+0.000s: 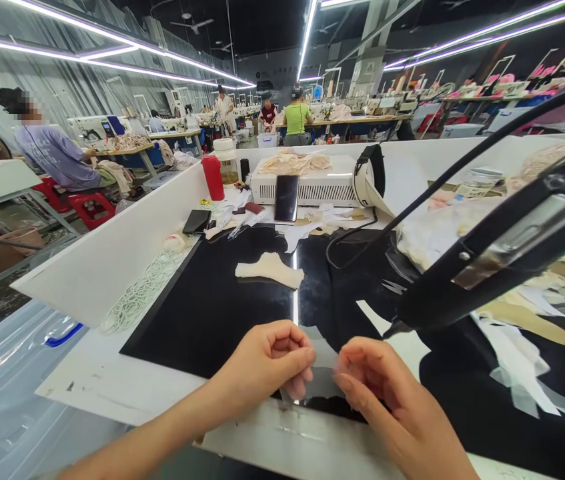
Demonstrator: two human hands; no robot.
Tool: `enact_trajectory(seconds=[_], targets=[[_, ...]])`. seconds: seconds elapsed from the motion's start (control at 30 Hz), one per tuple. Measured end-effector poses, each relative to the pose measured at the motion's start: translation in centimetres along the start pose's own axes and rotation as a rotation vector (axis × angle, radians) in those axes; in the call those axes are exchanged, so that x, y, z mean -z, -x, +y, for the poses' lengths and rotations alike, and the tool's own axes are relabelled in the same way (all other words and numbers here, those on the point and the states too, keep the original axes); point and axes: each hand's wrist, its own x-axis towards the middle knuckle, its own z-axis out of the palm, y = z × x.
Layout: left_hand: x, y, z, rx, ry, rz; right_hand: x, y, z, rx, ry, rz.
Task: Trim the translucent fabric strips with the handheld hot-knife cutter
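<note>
My left hand [269, 360] and my right hand [387, 393] meet near the front edge of a glossy black work mat [222, 307]. Both pinch a small clear film piece [323, 373] between curled fingers; it is thin and see-through, its outline hard to make out. A cream fabric cut-out [269, 269] lies on the mat beyond my hands.
A black lamp head on a bent arm [502, 247] juts in from the right, above beige fabric pieces [527, 320]. At the back sit a white machine [307, 183], a phone [287, 197], a red bottle [213, 177]. A clear plastic bin [17, 387] stands at left. Other people work at tables behind.
</note>
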Motion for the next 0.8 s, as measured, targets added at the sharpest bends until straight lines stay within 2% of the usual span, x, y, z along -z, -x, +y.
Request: enact_trajectory(seconds=[0.17,0.37,0.57,0.8], targets=[[0.1,-0.7,-0.2,-0.035,-0.136,0.029,0.9,-0.8,0.8,0.225,0.271,-0.033],[0.3,-1.3,0.0,-0.077,-0.393,0.107,1.2,-1.8,1.2,0.351,0.427,-0.002],[0.5,-1.5,-0.2,-0.257,-0.848,0.185,0.9,-2.2,1.4,0.491,0.666,0.013],[0.4,-1.9,-1.5,-0.437,-1.365,0.205,0.7,-2.3,2.1,0.547,0.848,-0.009]])
